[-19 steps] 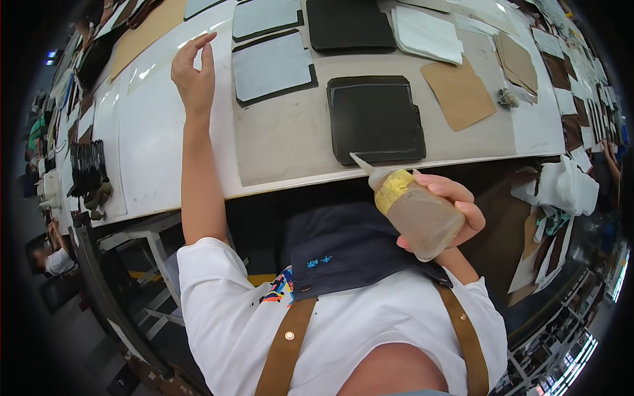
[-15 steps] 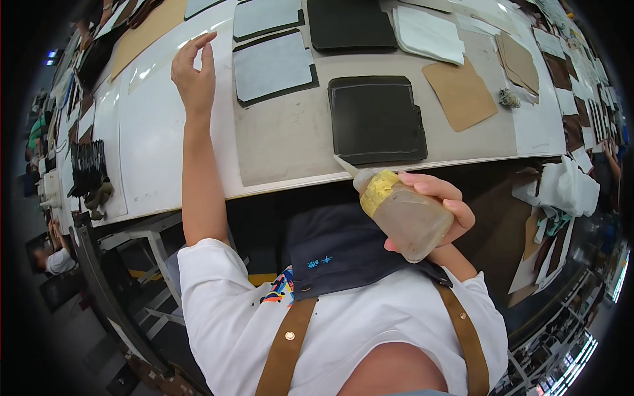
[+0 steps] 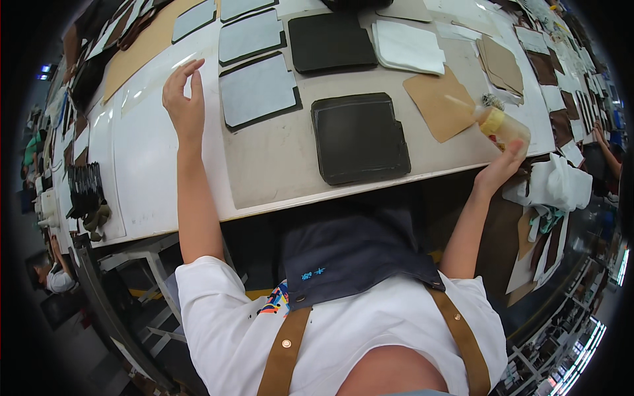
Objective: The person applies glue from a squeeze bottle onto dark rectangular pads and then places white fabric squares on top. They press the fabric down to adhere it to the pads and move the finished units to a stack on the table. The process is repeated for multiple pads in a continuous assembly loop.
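My right hand (image 3: 503,166) grips a translucent squeeze bottle (image 3: 514,132) with a yellow band near its neck. The bottle is tilted, its pale nozzle blurred and pointing left over a tan card piece (image 3: 441,104). Raised above the white part of the table, my left hand (image 3: 183,99) holds nothing, with the fingers bent and the thumb apart. In front of me lies a stack of black notched panels (image 3: 360,138). To its left is a grey-blue panel with black borders (image 3: 259,91).
Farther back are another black stack (image 3: 331,43) and a pile of white sheets (image 3: 409,47). Brown card pieces (image 3: 500,69) lie at the right. A white plastic bag (image 3: 551,185) hangs by the table's right front corner. Other people are at the far left and right.
My right hand has carried the bottle from the table's front edge to the right, over the tabletop. My left hand stays raised at the left. The view has shifted slightly.
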A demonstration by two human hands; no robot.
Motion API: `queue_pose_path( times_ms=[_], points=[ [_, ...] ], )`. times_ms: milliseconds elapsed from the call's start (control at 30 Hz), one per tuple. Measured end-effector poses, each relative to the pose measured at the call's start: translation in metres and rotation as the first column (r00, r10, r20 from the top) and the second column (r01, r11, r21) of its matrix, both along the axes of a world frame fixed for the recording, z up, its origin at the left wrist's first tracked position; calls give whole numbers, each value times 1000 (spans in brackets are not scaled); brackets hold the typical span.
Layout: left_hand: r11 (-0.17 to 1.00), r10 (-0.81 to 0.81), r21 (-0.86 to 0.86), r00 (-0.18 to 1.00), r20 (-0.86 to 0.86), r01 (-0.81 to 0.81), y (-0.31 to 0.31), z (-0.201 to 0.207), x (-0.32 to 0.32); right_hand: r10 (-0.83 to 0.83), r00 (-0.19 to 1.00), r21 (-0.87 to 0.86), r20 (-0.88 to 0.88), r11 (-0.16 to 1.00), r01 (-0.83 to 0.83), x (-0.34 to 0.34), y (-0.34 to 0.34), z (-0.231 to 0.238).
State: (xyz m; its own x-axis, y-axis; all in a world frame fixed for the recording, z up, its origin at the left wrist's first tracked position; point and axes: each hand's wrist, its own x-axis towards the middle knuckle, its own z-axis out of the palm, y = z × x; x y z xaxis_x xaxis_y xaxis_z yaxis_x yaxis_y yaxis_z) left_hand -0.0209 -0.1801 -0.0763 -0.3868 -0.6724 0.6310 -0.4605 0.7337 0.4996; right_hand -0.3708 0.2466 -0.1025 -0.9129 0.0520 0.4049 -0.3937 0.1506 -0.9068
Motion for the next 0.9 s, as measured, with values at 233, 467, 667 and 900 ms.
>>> queue_pose_path(
  times_ms=[233, 467, 667, 900],
  points=[
    [998, -3, -57, 998, -70, -1, 11, 5, -10, 75, 909, 346, -411, 935, 79, 9, -32, 30],
    [977, -195, -97, 980, -43, 191, 50, 44, -44, 742, 608, 784, -282, 543, -299, -2, -142, 44],
    [906, -412, -62, 905, 106, 419, 84, 63, -87, 768, 615, 906, -178, 372, -203, -10, -167, 28],
    [620, -773, 1, 611, 171, 785, 129, 32, -179, 743, 649, 808, -161, 477, -346, -10, -171, 43]
  ],
)
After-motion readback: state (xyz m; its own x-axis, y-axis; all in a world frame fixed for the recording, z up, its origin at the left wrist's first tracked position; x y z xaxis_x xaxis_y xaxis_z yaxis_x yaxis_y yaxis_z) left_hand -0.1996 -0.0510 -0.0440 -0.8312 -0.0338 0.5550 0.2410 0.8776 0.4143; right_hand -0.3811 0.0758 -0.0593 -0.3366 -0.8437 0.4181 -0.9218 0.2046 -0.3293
